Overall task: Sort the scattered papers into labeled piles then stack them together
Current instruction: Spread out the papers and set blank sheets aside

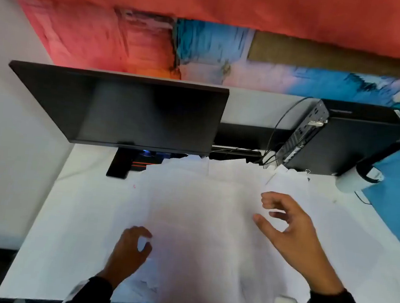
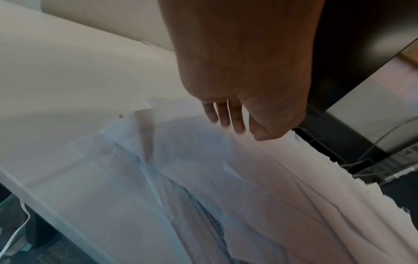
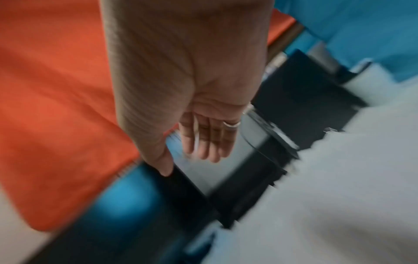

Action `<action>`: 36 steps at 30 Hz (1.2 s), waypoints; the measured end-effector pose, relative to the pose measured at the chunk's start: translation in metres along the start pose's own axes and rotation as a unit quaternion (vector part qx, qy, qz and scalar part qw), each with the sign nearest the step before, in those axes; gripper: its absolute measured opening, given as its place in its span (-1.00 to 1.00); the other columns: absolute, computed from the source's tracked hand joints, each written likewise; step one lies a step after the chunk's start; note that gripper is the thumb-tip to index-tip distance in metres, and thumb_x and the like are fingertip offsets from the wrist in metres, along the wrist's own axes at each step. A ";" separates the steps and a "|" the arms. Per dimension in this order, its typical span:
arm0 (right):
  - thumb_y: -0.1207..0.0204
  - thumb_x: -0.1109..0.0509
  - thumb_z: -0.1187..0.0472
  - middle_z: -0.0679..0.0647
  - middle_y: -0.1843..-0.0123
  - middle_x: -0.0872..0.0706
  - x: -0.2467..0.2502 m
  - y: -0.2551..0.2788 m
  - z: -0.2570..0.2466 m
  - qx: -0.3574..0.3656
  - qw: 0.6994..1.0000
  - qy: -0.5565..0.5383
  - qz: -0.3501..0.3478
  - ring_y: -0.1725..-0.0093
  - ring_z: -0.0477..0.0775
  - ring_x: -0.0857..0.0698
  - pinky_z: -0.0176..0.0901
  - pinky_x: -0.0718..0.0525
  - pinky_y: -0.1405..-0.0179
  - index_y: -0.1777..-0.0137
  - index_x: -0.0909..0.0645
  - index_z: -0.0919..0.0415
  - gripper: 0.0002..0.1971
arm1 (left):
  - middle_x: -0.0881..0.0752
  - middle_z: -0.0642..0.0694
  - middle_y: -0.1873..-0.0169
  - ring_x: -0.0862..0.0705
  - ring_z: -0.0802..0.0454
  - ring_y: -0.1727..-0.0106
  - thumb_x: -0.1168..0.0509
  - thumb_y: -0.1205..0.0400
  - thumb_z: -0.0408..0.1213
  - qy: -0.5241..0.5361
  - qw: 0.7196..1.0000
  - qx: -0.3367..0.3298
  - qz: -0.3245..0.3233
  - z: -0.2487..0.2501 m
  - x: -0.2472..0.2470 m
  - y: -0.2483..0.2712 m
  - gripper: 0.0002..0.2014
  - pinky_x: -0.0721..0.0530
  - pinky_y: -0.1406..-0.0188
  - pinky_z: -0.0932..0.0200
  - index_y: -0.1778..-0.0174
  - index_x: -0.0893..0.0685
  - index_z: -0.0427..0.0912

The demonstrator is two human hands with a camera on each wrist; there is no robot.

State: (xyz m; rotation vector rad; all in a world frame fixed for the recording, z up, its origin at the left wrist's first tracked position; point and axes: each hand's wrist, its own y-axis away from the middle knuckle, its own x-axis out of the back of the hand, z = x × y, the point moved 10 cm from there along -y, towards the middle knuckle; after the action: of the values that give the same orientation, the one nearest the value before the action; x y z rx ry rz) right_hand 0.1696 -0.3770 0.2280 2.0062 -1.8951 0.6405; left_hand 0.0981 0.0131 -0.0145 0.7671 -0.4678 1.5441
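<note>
Many white papers point(image 1: 200, 213) lie loosely overlapped across the middle of the white desk point(image 1: 61, 235). My left hand point(image 1: 145, 240) hovers at the left edge of the spread with loosely curled fingers and holds nothing. In the left wrist view the left hand point(image 2: 235, 125) hangs relaxed just over the papers point(image 2: 226, 187). My right hand point(image 1: 264, 208) floats above the right part of the spread, fingers loosely bent and empty. The blurred right wrist view shows the right hand point(image 3: 187, 164) with fingers nearly straight above the papers point(image 3: 339, 178).
A dark monitor point(image 1: 124, 111) on a black stand point(image 1: 121, 162) stands behind the papers. A small black computer point(image 1: 343, 141) with cables point(image 1: 274, 134) stands at the back right. A white cylinder point(image 1: 354, 180) and a blue partition point(image 1: 399, 197) are at the right.
</note>
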 end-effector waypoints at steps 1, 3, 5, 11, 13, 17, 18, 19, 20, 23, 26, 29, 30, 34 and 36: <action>-0.53 -0.65 0.09 -0.19 -0.38 -0.69 -0.021 0.004 0.032 -0.048 0.998 0.020 -0.023 -0.38 -0.08 -0.69 0.11 -0.71 -0.42 -0.41 -0.62 -0.15 -0.52 | -0.69 0.03 -0.30 -0.65 -0.06 -0.38 -0.52 -0.54 -0.10 -0.039 0.999 -0.015 0.001 0.003 0.000 -0.003 -0.70 -0.66 -0.33 -0.01 -0.17 -0.69 0.18; -0.57 -0.61 -0.03 -0.11 -0.62 -0.50 -0.066 0.021 0.101 -0.144 0.979 0.094 -0.108 -0.61 -0.06 -0.51 0.13 -0.50 -0.67 -0.62 -0.43 -0.14 -0.34 | -0.41 -0.12 -0.67 -0.38 -0.20 -0.69 -0.44 -0.52 0.24 -0.134 0.990 0.003 -0.053 -0.003 -0.014 -0.009 -0.33 -0.53 -0.56 -0.25 -0.52 -0.58 0.05; -0.59 -0.53 -0.21 0.03 -0.82 -0.22 -0.106 0.046 0.162 -0.221 0.952 0.124 -0.169 -0.81 0.04 -0.20 0.06 -0.21 -0.82 -0.80 -0.22 -0.06 -0.14 | -0.16 -0.14 -0.81 -0.15 -0.26 -0.82 -0.20 -0.47 0.50 -0.174 0.977 0.024 -0.122 -0.004 -0.030 -0.011 -0.06 -0.30 -0.72 -0.35 -0.71 -0.40 0.03; -0.55 -0.59 -0.19 0.21 -0.72 -0.37 -0.138 0.051 0.203 -0.255 0.956 0.133 -0.065 -0.74 0.24 -0.29 0.22 -0.31 -0.73 -0.72 -0.37 0.15 -0.16 | -0.25 -0.22 -0.69 -0.34 -0.31 -0.63 -0.46 -0.59 0.19 -0.082 0.990 0.039 -0.111 0.031 -0.034 -0.036 -0.20 -0.40 -0.59 -0.29 -0.66 -0.37 -0.12; -0.49 -0.66 -0.12 0.18 -0.52 -0.53 -0.126 0.043 0.205 -0.297 0.953 0.035 0.046 -0.49 0.22 -0.57 0.15 -0.57 -0.54 -0.66 -0.41 0.18 -0.16 | -0.41 -0.21 -0.55 -0.47 -0.25 -0.51 -0.52 -0.61 0.07 0.031 0.994 0.089 -0.063 0.027 -0.030 -0.053 -0.26 -0.52 -0.53 -0.21 -0.60 -0.41 -0.17; -0.52 -0.66 -0.01 0.15 -0.25 -0.70 -0.120 0.033 0.209 -0.359 0.928 -0.024 0.093 -0.12 0.11 -0.71 -0.10 -0.63 -0.27 -0.65 -0.40 0.22 -0.21 | -0.71 -0.10 -0.16 -0.74 -0.11 -0.13 -0.54 -0.60 0.09 0.231 0.948 0.219 0.016 0.016 -0.023 -0.071 -0.45 -0.70 0.01 0.06 -0.33 -0.50 -0.12; -0.51 -0.66 0.00 0.15 -0.17 -0.75 -0.122 0.030 0.211 -0.364 0.928 -0.018 0.082 -0.11 0.11 -0.73 -0.11 -0.63 -0.26 -0.63 -0.44 0.21 -0.24 | -0.76 -0.11 -0.10 -0.75 -0.07 -0.03 -0.55 -0.58 0.11 0.275 0.925 0.262 0.030 0.012 -0.024 -0.072 -0.44 -0.69 0.13 0.11 -0.33 -0.51 -0.12; -0.50 -0.67 0.04 0.14 -0.10 -0.76 -0.125 0.028 0.212 -0.364 0.929 -0.010 0.069 -0.08 0.11 -0.74 -0.13 -0.64 -0.23 -0.58 -0.48 0.19 -0.29 | -0.79 -0.14 -0.03 -0.75 -0.05 0.08 -0.57 -0.57 0.10 0.311 0.900 0.302 0.044 0.007 -0.024 -0.072 -0.43 -0.68 0.23 0.13 -0.33 -0.53 -0.13; -0.49 -0.67 0.12 0.10 -0.01 -0.75 -0.130 0.028 0.212 -0.362 0.931 -0.005 0.056 -0.03 0.09 -0.74 -0.17 -0.65 -0.14 -0.51 -0.53 0.16 -0.37 | -0.81 -0.17 0.04 -0.75 -0.04 0.18 -0.58 -0.58 0.05 0.345 0.879 0.326 0.053 0.003 -0.027 -0.072 -0.44 -0.69 0.30 0.16 -0.33 -0.56 -0.18; -0.43 -0.64 0.35 0.02 0.16 -0.65 -0.147 0.029 0.207 -0.338 0.941 0.001 -0.001 0.11 0.08 -0.68 -0.26 -0.63 0.09 -0.26 -0.65 0.11 -0.57 | -0.75 -0.23 0.22 -0.67 0.10 0.45 -0.53 -0.68 -0.25 0.392 0.857 0.329 0.050 0.002 -0.030 -0.076 -0.63 -0.63 0.49 0.35 -0.24 -0.70 -0.49; -0.42 -0.68 0.28 0.02 0.06 -0.67 -0.153 0.037 0.199 -0.298 0.954 0.023 -0.033 0.06 0.04 -0.67 -0.13 -0.68 -0.12 -0.17 -0.69 0.10 -0.64 | -0.75 -0.26 0.18 -0.74 0.02 0.33 -0.37 -0.73 -0.46 0.361 0.883 0.300 0.008 0.005 -0.024 -0.081 -0.83 -0.73 0.39 0.32 -0.19 -0.73 -0.47; -0.45 -0.69 0.17 0.07 -0.24 -0.60 -0.123 0.033 0.185 -0.224 0.970 0.089 0.044 -0.22 0.01 -0.60 -0.20 -0.57 -0.31 -0.38 -0.62 0.13 -0.48 | -0.77 -0.30 0.06 -0.81 -0.19 0.05 -0.28 -0.78 -0.43 0.335 0.900 0.272 -0.062 0.008 -0.023 -0.079 -0.90 -0.77 -0.01 0.09 -0.06 -0.71 -0.29; -0.46 -0.68 0.14 0.08 -0.32 -0.57 -0.117 0.028 0.180 -0.199 0.972 0.117 0.048 -0.32 0.04 -0.56 -0.14 -0.55 -0.38 -0.44 -0.58 0.14 -0.42 | -0.78 -0.34 0.05 -0.79 -0.22 0.02 -0.28 -0.79 -0.40 0.324 0.902 0.277 -0.067 0.005 -0.023 -0.076 -0.90 -0.74 -0.03 0.05 -0.02 -0.69 -0.27; -0.48 -0.67 0.04 0.22 -0.66 -0.39 -0.119 -0.002 0.181 -0.152 0.965 0.212 -0.025 -0.64 0.26 -0.36 0.22 -0.47 -0.62 -0.68 -0.42 0.21 -0.19 | -0.78 -0.44 -0.11 -0.73 -0.20 0.02 -0.42 -0.75 -0.24 0.351 0.886 0.293 -0.082 0.019 -0.033 -0.071 -0.65 -0.71 -0.07 -0.04 -0.38 -0.54 -0.30; -0.51 -0.64 -0.04 0.22 -0.79 -0.24 -0.119 -0.020 0.189 -0.166 0.956 0.235 -0.054 -0.77 0.29 -0.22 0.29 -0.37 -0.69 -0.77 -0.31 0.18 -0.10 | -0.76 -0.32 -0.11 -0.75 -0.18 0.01 -0.48 -0.70 -0.22 0.354 0.883 0.297 -0.078 0.036 -0.038 -0.073 -0.53 -0.75 -0.13 -0.02 -0.45 -0.46 -0.24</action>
State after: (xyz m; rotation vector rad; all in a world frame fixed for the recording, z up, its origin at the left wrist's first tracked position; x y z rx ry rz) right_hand 0.2066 -0.3703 0.0073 1.5633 -1.4857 0.6491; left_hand 0.1761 -0.0291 -0.0272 0.6055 0.6255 1.6954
